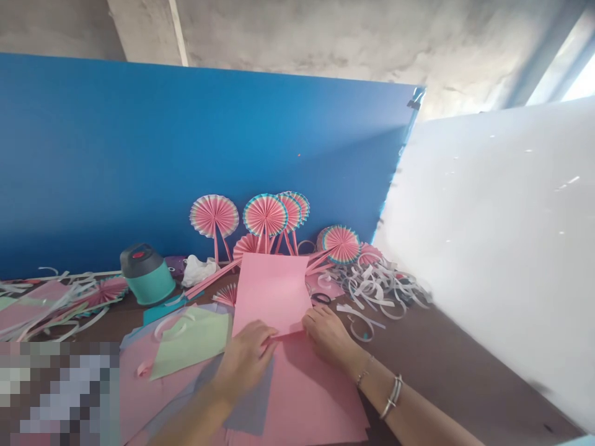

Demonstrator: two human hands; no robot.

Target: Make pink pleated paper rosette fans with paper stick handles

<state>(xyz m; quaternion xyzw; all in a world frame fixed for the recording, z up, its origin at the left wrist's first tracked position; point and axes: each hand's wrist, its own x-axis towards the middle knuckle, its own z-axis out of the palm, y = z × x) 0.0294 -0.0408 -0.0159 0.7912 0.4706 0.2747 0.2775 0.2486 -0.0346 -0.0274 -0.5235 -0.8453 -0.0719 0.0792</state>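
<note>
Both hands grip the near edge of a pink paper sheet (273, 291), which tilts up above the table. My left hand (251, 353) pinches that edge near its left corner, thumb and fingers together. My right hand (328, 334) holds the right corner, its fingers closed; two bracelets circle that wrist. Below lies a stack of pink paper (316, 396). A pale green sheet (195, 341) and a grey-blue sheet (253, 402) rest beside my left hand. Black scissor handles (320, 298) show just beyond my right hand, with the rest hidden.
Round pleated paper fans (265, 214) lean against the blue panel (139, 142). Curled paper strips (372, 285) heap at the right, near a white panel (502, 248). A teal and grey container (147, 274) stands left, beside a crumpled white item (199, 271). More strips (88, 310) cover the far left.
</note>
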